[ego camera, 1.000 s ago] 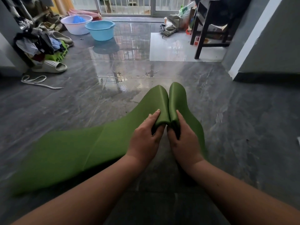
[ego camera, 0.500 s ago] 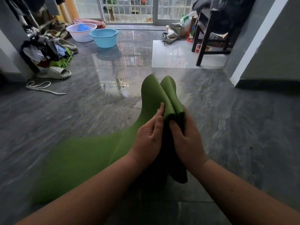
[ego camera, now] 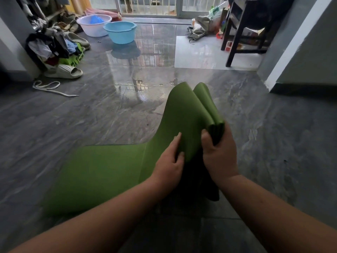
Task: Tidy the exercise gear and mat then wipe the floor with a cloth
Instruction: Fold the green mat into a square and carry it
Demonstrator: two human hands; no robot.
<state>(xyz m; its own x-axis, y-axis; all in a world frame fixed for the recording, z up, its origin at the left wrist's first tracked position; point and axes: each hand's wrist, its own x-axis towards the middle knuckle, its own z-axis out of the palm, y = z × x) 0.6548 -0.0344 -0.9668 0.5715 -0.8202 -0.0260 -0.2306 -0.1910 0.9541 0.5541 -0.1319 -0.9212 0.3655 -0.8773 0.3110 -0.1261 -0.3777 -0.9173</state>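
The mat (ego camera: 102,170) is a thin, smooth green sheet, soft enough to bend in round curves. One part lies flat on the floor (ego camera: 273,143) at the left, a bit blurred; the other part rises up in front of the person and is folded into several layers. The right hand (ego camera: 219,154) holds the folded layers, with the thumb on the near side and the fingers curled round the far side, so the bundle is pinched between them. The left hand (ego camera: 170,165) is on the rising sheet just beside it, fingers nearly straight and close together, the thumb against the edge of the sheet; I cannot tell whether it pinches.

The floor is dark grey stone with pale veins, glossy, and it mirrors the window bars. Further back there is one lighter tile area.

At the back left stand a white basin (ego camera: 94,25) and a blue basin (ego camera: 121,31), both round plastic. Near them is a heap of clothes (ego camera: 49,46) over a green box (ego camera: 72,60) with dark letters that I cannot read fully. A pale slipper (ego camera: 63,72) and a white cord (ego camera: 49,87) lie on the floor. At the right stands a dark wooden table (ego camera: 237,33).
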